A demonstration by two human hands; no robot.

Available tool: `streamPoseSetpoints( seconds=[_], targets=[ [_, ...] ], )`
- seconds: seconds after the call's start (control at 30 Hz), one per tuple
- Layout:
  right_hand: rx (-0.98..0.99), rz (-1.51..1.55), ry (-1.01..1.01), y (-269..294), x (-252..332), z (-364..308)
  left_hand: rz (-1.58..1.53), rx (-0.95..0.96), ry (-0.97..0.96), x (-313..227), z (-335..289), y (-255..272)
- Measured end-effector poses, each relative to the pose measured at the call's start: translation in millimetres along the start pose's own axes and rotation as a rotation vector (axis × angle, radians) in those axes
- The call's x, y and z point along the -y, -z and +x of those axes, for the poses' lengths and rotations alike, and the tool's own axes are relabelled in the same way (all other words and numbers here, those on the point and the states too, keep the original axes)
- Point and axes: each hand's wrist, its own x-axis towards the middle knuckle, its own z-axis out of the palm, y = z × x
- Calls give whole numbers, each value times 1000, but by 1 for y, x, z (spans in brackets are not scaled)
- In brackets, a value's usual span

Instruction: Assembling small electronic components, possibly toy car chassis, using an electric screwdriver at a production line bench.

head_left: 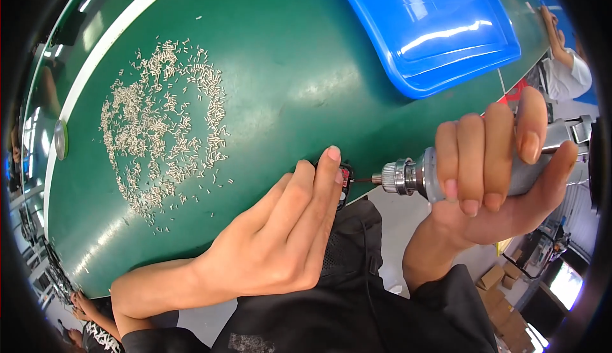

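"The left hand (280, 225) steadies a small black part (345, 177) on the near side of the blue tray (440, 66), its fingers bent over the piece, while the right hand (499, 155) wraps a silver driver (431, 174) just below the tray's near corner."

"Both hands occupied, then?"

"Both. The left appears to pinch the black part, though its thumb is hidden; the right is closed firmly around the driver's body, well clear of the thin bit (363, 180)."

"And how far along is the work?"

"Midway through one piece, by the look of it. The black part is in place and the driver is lined up on it, the bit reaching its edge on the near side of the tray. Red detail shows there, but the point of contact is too small to read."

"So nobody can say whether anything has been driven home?"

"Not from this angle. The bit's tip meets the part where the detail is lost, so that step is best judged under way, not finished."

"What is left?"

"Plenty of stock, it seems. Hundreds of tiny metal pieces (132, 120) lie loose across the green worktop (287, 66), well to the left of the tray, spread in a rough ring with scattered strays. How many parts are complete cannot be told. Letting go of the black part and lifting the driver away are both steps not yet done."
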Motion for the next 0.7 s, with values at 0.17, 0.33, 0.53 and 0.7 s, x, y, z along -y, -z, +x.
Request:
streamPoseSetpoints(
  seconds=[0.17, 0.33, 0.53, 0.7],
  targets=[
    [5, -2, -32, 1, -6, 4, -3, 19, 0, 1, 2, 2],
    [12, -26, -39, 0, -12, 4, -7, 0, 23, 0, -1, 0],
    [389, 8, -166, 14, -10, 17, 2, -11, 10, -2, 0, -1],
    [252, -156, -80, -10, -12, 13, -53, -14, 1, 0, -2, -1]
  ],
)
